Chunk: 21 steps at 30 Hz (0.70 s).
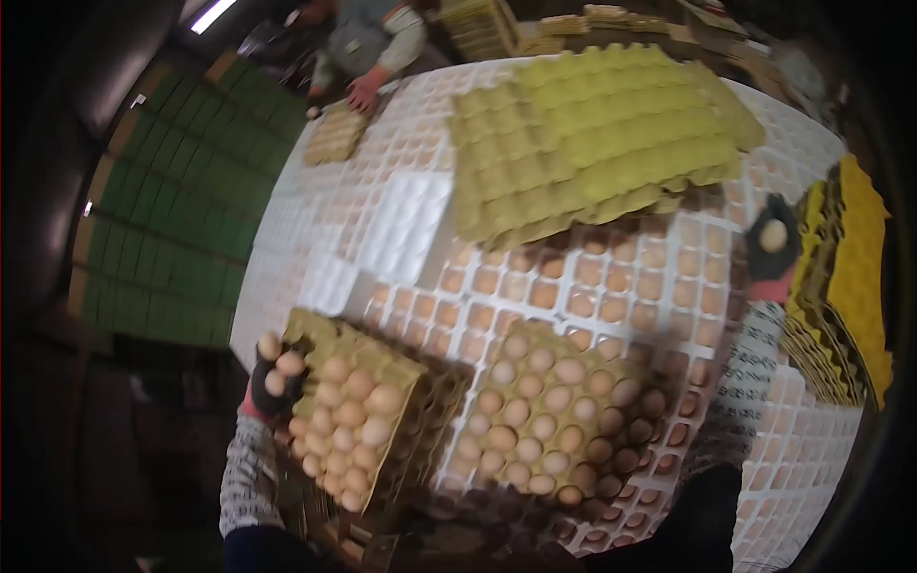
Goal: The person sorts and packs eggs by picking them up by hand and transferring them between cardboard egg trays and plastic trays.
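Observation:
My left hand, in a dark glove, holds several brown eggs at the left edge of a stack of pulp trays. The top tray of that stack is partly filled with eggs. Over on the right, my right hand, also dark-gloved, has one pale egg in it, beside a pile of pulp trays. Between my arms lies another pulp egg tray with eggs in most of its cups; its right side is in shadow.
Clear plastic trays of eggs cover the broad surface in front of me. Yellow and tan pulp trays lie on top, with white cartons to their left. A co-worker's hand touches a tray at the far side. Green stacked crates stand left.

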Motion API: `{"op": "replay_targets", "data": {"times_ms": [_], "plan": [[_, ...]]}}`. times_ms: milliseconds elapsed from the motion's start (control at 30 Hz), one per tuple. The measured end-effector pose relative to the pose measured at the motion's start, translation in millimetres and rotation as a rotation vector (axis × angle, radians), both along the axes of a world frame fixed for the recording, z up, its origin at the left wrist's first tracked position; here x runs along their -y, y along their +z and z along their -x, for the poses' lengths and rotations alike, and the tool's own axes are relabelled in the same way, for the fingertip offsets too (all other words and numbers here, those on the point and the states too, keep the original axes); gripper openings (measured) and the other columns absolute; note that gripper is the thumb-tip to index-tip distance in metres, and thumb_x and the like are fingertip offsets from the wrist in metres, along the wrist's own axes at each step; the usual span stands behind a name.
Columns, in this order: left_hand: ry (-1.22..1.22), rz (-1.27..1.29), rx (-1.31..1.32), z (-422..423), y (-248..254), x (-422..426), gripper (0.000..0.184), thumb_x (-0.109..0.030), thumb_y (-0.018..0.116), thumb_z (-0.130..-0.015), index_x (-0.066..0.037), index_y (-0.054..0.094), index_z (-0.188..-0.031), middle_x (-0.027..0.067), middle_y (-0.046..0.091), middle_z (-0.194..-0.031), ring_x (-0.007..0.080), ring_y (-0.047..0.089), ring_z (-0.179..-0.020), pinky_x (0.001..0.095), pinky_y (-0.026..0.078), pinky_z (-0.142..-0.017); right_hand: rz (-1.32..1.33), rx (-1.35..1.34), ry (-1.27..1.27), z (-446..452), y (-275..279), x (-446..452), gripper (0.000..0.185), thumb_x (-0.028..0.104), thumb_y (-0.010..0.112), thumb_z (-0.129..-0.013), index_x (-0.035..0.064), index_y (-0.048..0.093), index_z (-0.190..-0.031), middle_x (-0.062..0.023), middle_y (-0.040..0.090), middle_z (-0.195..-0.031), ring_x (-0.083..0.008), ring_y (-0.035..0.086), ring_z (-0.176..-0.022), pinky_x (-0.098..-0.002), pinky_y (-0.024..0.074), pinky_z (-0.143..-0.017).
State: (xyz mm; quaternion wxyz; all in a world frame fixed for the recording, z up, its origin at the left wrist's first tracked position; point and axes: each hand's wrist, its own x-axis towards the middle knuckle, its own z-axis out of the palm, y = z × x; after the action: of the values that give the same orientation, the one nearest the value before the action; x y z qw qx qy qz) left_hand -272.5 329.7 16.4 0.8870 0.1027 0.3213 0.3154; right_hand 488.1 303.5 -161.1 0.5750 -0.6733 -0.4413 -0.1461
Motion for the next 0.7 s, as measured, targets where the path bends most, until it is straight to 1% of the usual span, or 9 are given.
{"op": "replay_targets", "data": {"times_ms": [67,167,267,300,333,400,533,600,700], "plan": [[0.059,-0.117,-0.281,67,-39,-12,0.064,-0.053,0.046,-0.096,-0.007,0.042,-0.141,0.0123,0.065,-0.116,0.0230,0.065,-0.097,0.0381,0.055,-0.084,-0.099,-0.141,0.273,32,15,16,0.031,0.007,0.053,-0.095,-0.0036,0.055,-0.124,-0.0135,0.064,-0.115,-0.0201,0.061,-0.106,-0.0302,0.0473,-0.093],[-0.178,-0.746,-0.968,53,-24,1,0.052,-0.034,0.055,-0.096,-0.008,0.041,-0.139,0.0062,0.058,-0.126,0.0162,0.061,-0.100,0.0292,0.052,-0.080,-0.025,-0.627,0.789,124,79,40,0.041,0.019,0.046,-0.100,-0.0023,0.046,-0.135,-0.0144,0.054,-0.131,-0.0230,0.053,-0.120,-0.0332,0.0427,-0.102],[-0.219,-0.886,-0.993,25,-3,6,0.056,-0.013,0.063,-0.090,-0.008,0.038,-0.140,0.0022,0.055,-0.126,0.0110,0.056,-0.101,0.0236,0.048,-0.079,0.242,-0.731,0.979,239,139,59,0.042,0.018,0.049,-0.096,-0.0031,0.050,-0.133,-0.0133,0.055,-0.132,-0.0176,0.057,-0.113,-0.0262,0.0467,-0.091],[-0.251,-0.810,-0.948,24,1,7,0.060,-0.013,0.064,-0.090,-0.009,0.034,-0.141,0.0025,0.055,-0.123,0.0103,0.054,-0.099,0.0241,0.047,-0.080,0.416,-0.820,1.150,276,146,52,0.040,0.016,0.050,-0.093,-0.0043,0.055,-0.127,-0.0114,0.062,-0.120,-0.0140,0.060,-0.100,-0.0252,0.0480,-0.085],[-0.243,-0.816,-0.910,25,3,9,0.062,-0.013,0.064,-0.089,-0.009,0.032,-0.142,0.0027,0.055,-0.122,0.0098,0.054,-0.098,0.0243,0.048,-0.079,0.516,-0.976,1.113,334,164,59,0.033,0.013,0.062,-0.088,-0.0034,0.061,-0.117,-0.0099,0.065,-0.114,-0.0171,0.064,-0.094,-0.0282,0.0504,-0.084],[-0.222,-0.810,-0.804,30,-2,10,0.066,-0.011,0.065,-0.088,-0.009,0.027,-0.142,0.0040,0.055,-0.123,0.0094,0.054,-0.097,0.0249,0.048,-0.079,0.578,-0.251,1.243,416,181,50,0.052,0.025,0.067,-0.087,0.0112,0.052,-0.134,-0.0092,0.066,-0.114,-0.0186,0.065,-0.095,-0.0318,0.0507,-0.085],[-0.222,-0.786,-0.622,38,-1,10,0.067,-0.011,0.063,-0.088,-0.008,0.025,-0.143,0.0079,0.055,-0.127,0.0120,0.054,-0.102,0.0274,0.048,-0.084,0.627,0.627,0.734,523,185,24,0.054,0.040,0.066,-0.086,0.0193,0.052,-0.134,-0.0113,0.066,-0.113,-0.0276,0.063,-0.104,-0.0369,0.0493,-0.088],[-0.253,-0.810,-0.508,49,-5,4,0.064,-0.013,0.062,-0.088,-0.006,0.028,-0.142,0.0098,0.055,-0.130,0.0157,0.055,-0.108,0.0291,0.048,-0.090,1.080,0.829,0.836,545,198,0,0.053,0.040,0.062,-0.087,0.0207,0.050,-0.135,-0.0085,0.067,-0.110,-0.0251,0.064,-0.103,-0.0373,0.0493,-0.085],[-0.248,-1.120,-0.703,64,15,22,0.050,-0.019,0.056,-0.094,-0.005,0.038,-0.138,0.0106,0.055,-0.130,0.0174,0.056,-0.110,0.0289,0.048,-0.090,0.850,0.786,0.953,518,183,-7,0.039,0.031,0.060,-0.089,0.0165,0.062,-0.124,-0.0087,0.068,-0.108,-0.0242,0.064,-0.100,-0.0345,0.0508,-0.083]]}}
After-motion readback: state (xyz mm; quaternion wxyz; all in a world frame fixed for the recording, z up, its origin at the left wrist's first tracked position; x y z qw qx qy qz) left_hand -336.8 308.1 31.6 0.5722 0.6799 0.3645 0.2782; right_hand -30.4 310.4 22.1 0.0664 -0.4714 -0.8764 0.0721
